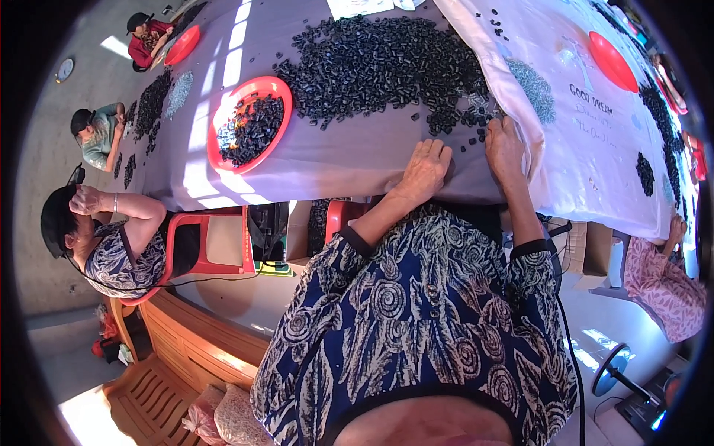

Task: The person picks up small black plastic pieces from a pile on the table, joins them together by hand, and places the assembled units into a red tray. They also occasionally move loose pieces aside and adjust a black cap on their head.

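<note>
My left hand (428,169) rests at the near edge of the cloth-covered table (335,160), its fingers curled in; whatever they hold, if anything, is hidden. Just to its right, my right hand (506,147) reaches farther over the cloth with bent fingers, beside a few loose black pieces. Its fingertips are too small to show what is between them. A broad heap of small black plastic pieces (387,67) spreads beyond both hands. Small clear or silvery pieces (480,104) lie at the heap's right end, close to my right fingertips.
A red basin (219,149) with black pieces stands left of the heap. Right of a cloth fold lie more silvery pieces (532,89) and another red basin (613,61). Other people sit around the table. A red chair (212,271) and wooden bench (201,334) stand at left.
</note>
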A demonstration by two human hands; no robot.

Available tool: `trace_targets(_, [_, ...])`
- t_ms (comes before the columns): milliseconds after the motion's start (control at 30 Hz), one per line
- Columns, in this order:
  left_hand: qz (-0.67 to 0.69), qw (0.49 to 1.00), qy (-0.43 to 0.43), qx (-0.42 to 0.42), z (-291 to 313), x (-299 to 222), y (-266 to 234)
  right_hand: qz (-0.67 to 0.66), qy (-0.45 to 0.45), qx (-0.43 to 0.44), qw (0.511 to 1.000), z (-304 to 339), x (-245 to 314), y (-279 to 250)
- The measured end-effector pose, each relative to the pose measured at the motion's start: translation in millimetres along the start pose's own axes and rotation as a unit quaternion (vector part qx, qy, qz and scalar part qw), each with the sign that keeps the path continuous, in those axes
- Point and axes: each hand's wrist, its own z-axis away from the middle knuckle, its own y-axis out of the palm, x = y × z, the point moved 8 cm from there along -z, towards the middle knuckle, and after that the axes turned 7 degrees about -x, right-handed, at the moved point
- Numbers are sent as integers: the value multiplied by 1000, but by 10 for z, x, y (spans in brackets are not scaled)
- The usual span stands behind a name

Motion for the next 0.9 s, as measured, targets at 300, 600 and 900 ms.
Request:
trace_targets(300, [172, 976, -101, -86, -34, 123, -191, -180, 50, -105, 977, 42, -107, -107])
trace_targets(600, [496, 804, -327, -35, 42, 440, 42, -594, 227, 142, 759, 291, 251, 268])
trace_targets(900, [533, 768, -354, -11, 93, 435, 94, -637, 200, 181, 722, 347, 481, 194])
